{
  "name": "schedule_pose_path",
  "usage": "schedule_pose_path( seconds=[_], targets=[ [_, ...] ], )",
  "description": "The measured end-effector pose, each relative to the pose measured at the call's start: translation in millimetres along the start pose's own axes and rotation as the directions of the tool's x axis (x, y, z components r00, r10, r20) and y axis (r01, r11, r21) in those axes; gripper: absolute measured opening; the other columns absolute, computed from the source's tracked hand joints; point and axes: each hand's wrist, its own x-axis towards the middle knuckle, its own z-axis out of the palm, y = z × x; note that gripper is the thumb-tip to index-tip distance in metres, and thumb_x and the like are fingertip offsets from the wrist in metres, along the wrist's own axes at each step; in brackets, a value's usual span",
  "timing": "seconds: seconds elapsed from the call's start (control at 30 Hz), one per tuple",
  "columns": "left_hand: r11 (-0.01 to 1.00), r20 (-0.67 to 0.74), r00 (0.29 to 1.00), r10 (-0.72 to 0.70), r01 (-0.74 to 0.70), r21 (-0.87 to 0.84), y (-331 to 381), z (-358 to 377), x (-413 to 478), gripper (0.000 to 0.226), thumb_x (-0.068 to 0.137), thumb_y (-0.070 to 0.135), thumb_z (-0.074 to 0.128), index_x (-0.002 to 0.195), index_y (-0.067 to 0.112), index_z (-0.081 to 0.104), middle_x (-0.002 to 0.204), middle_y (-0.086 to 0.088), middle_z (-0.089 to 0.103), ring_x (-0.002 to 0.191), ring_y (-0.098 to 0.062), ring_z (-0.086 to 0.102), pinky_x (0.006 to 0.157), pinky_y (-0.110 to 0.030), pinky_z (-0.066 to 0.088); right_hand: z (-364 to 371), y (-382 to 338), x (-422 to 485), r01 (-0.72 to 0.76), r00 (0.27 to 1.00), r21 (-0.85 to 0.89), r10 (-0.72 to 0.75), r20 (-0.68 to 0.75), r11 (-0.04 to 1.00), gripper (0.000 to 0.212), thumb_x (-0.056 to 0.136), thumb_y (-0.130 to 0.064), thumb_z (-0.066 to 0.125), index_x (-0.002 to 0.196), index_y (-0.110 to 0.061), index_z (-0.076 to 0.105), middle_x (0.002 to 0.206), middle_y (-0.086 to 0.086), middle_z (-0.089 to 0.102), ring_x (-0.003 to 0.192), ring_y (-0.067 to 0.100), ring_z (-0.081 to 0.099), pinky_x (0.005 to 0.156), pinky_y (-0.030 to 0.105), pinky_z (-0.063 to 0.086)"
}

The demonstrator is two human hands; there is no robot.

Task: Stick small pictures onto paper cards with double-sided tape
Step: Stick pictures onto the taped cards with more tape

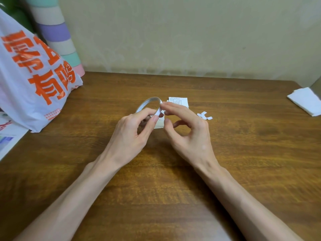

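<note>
A thin white roll of double-sided tape [149, 102] is lifted above the middle of the wooden table [243, 153]. My left hand [133, 131] grips the roll from the near side. My right hand [187, 126] pinches the loose tape end [161, 112] at the roll's right edge. Behind my right hand lies a small printed paper card [178, 101]. Another paper piece [159, 123] shows partly under my hands. A few small white tape-backing scraps [205, 116] lie to the right of my right hand.
A white plastic bag with orange lettering [34, 80] stands at the left. A pastel striped roll [57, 32] leans on the wall behind it. Folded white paper [305, 101] lies at the table's right edge. Printed sheets [7, 136] sit at the far left.
</note>
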Motion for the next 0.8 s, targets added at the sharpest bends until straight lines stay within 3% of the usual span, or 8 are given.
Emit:
schedule_pose_path(
  seconds=[0.07, 0.13, 0.2, 0.3, 0.4, 0.5, 0.63, 0.8],
  targets=[
    [1.000, -0.009, 1.000, 0.005, -0.005, 0.019, 0.6, 0.0, 0.1, 0.020, 0.108, 0.024, 0.055, 0.116, 0.019, 0.073, 0.081, 0.019, 0.069, 0.071, -0.011, 0.065, 0.065, -0.023, 0.048, -1.0, -1.2, 0.8, -0.046, 0.999, 0.061, 0.046, 0.007, 0.997, 0.036, 0.091, 0.001, 0.066, 0.121, -0.015, 0.076, 0.120, -0.006, 0.075, 0.109, 0.017, 0.072, 0.079, 0.028, 0.058],
    [1.000, -0.018, 1.000, -0.006, 0.006, 0.029, 1.1, -0.1, 0.1, 0.018, 0.108, 0.023, 0.056, 0.109, 0.021, 0.074, 0.068, 0.016, 0.062, 0.058, -0.010, 0.055, 0.059, -0.013, 0.036, -2.2, -2.0, 1.6, -0.087, 0.996, 0.106, 0.086, 0.013, 0.991, 0.031, 0.091, 0.002, 0.067, 0.116, -0.014, 0.075, 0.113, -0.009, 0.076, 0.107, 0.017, 0.073, 0.079, 0.024, 0.055],
    [0.999, -0.001, 0.999, -0.035, 0.035, -0.004, -0.4, -0.6, 0.4, 0.020, 0.108, 0.029, 0.055, 0.105, 0.024, 0.074, 0.061, 0.002, 0.058, 0.050, -0.017, 0.046, 0.055, -0.015, 0.031, -2.6, -2.0, 2.3, -0.107, 0.994, 0.144, 0.106, 0.014, 0.984, 0.029, 0.091, 0.004, 0.067, 0.115, -0.013, 0.072, 0.111, -0.009, 0.075, 0.105, 0.018, 0.074, 0.079, 0.026, 0.056],
    [0.999, 0.002, 0.999, -0.050, 0.050, 0.002, -3.6, -1.6, 0.9, 0.022, 0.108, 0.035, 0.054, 0.102, 0.027, 0.074, 0.063, -0.009, 0.060, 0.049, -0.023, 0.048, 0.054, -0.019, 0.033, -1.0, -2.0, 1.2, -0.072, 0.997, 0.109, 0.070, 0.024, 0.991, 0.034, 0.091, -0.002, 0.069, 0.123, -0.014, 0.070, 0.122, -0.006, 0.071, 0.106, 0.021, 0.072, 0.078, 0.035, 0.058],
    [0.998, -0.013, 0.998, -0.068, 0.068, 0.007, -2.6, -3.8, 0.9, 0.019, 0.105, 0.032, 0.057, 0.101, 0.024, 0.074, 0.072, 0.003, 0.069, 0.054, -0.016, 0.058, 0.052, -0.026, 0.042, -0.1, -1.3, -1.2, -0.006, 0.999, 0.021, 0.005, 0.034, 1.000, 0.031, 0.090, -0.005, 0.070, 0.119, -0.015, 0.077, 0.121, -0.003, 0.071, 0.111, 0.017, 0.069, 0.078, 0.033, 0.058],
    [0.997, -0.034, 0.997, -0.067, 0.068, 0.031, -1.6, -5.2, 1.3, 0.016, 0.104, 0.022, 0.061, 0.098, 0.020, 0.076, 0.078, 0.022, 0.069, 0.061, -0.007, 0.061, 0.057, -0.017, 0.041, -0.9, -1.7, -1.0, -0.016, 1.000, 0.062, 0.015, 0.020, 0.998, 0.025, 0.089, -0.001, 0.071, 0.109, -0.013, 0.079, 0.116, 0.000, 0.070, 0.109, 0.019, 0.069, 0.075, 0.032, 0.057],
    [0.997, -0.008, 0.997, -0.078, 0.078, 0.030, -0.2, -4.9, 1.1, 0.017, 0.103, 0.020, 0.062, 0.092, 0.021, 0.075, 0.058, 0.010, 0.056, 0.049, -0.012, 0.048, 0.050, -0.018, 0.033, -2.1, -2.0, 0.4, -0.093, 0.996, 0.155, 0.094, 0.004, 0.983, 0.028, 0.089, 0.004, 0.070, 0.113, -0.011, 0.072, 0.118, 0.005, 0.068, 0.095, 0.023, 0.073, 0.072, 0.029, 0.056],
    [0.994, 0.000, 0.995, -0.104, 0.104, -0.011, 1.0, -7.9, 1.7, 0.020, 0.104, 0.021, 0.060, 0.089, 0.023, 0.073, 0.053, 0.013, 0.044, 0.047, -0.011, 0.041, 0.051, -0.015, 0.027, -1.5, -1.1, -2.5, -0.007, 0.999, -0.049, 0.009, 0.043, 0.999, 0.031, 0.089, -0.010, 0.072, 0.119, -0.017, 0.077, 0.119, -0.004, 0.067, 0.089, 0.020, 0.070, 0.073, 0.029, 0.056]
  ],
)
